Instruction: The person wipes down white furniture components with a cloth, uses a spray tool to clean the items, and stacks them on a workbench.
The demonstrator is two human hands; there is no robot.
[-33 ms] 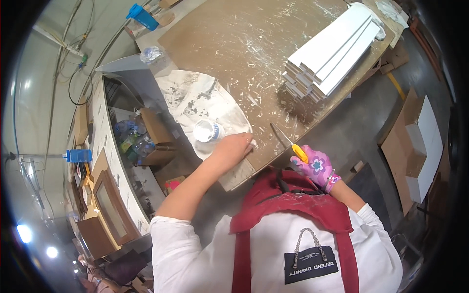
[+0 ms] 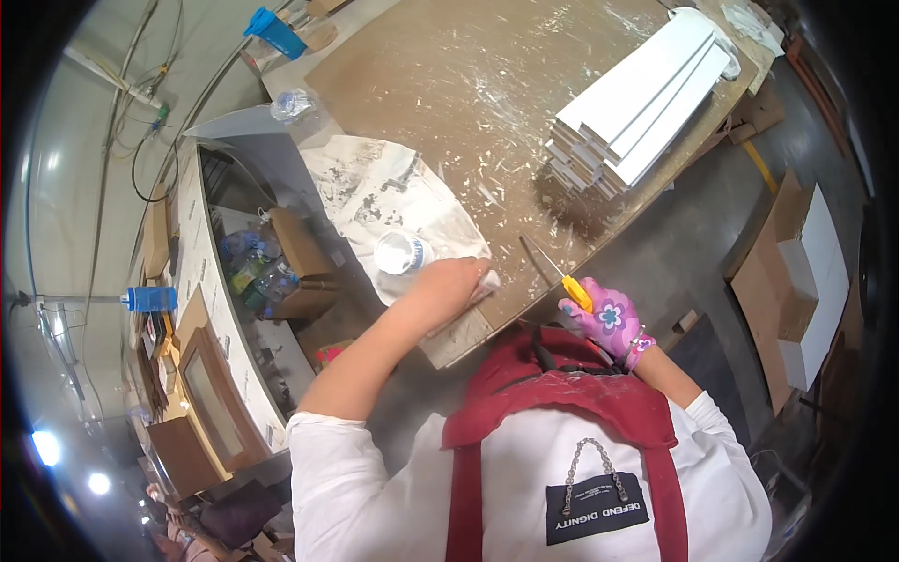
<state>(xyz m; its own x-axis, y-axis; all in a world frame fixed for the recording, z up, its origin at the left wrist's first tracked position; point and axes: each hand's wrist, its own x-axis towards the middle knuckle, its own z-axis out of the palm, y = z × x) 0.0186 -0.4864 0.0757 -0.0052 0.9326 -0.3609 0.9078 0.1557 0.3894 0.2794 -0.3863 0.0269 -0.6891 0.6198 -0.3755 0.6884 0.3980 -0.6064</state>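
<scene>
My bare left hand [image 2: 449,288] is closed on the edge of a stained white cloth [image 2: 361,187] near the table's front edge. The cloth's bunched end shows past the fingers. Just behind that hand, an open white tub [image 2: 398,253] with pale contents stands on the cloth. My right hand [image 2: 609,320], in a pink flowered glove, grips a yellow-handled tool [image 2: 576,293]. Its long thin blade points away over the table edge; I cannot tell its exact kind.
White boards [image 2: 646,94] lie stacked at the right of the brown worktable [image 2: 412,75]. A blue bottle [image 2: 274,34] and a clear plastic bottle [image 2: 292,106] stand at the far left. Cardboard [image 2: 782,281] leans on the right; a box of bottles [image 2: 304,248] is below left.
My left hand has shifted slightly to the right, and more of the bunched cloth end shows beyond its fingers. The right hand has barely moved.
</scene>
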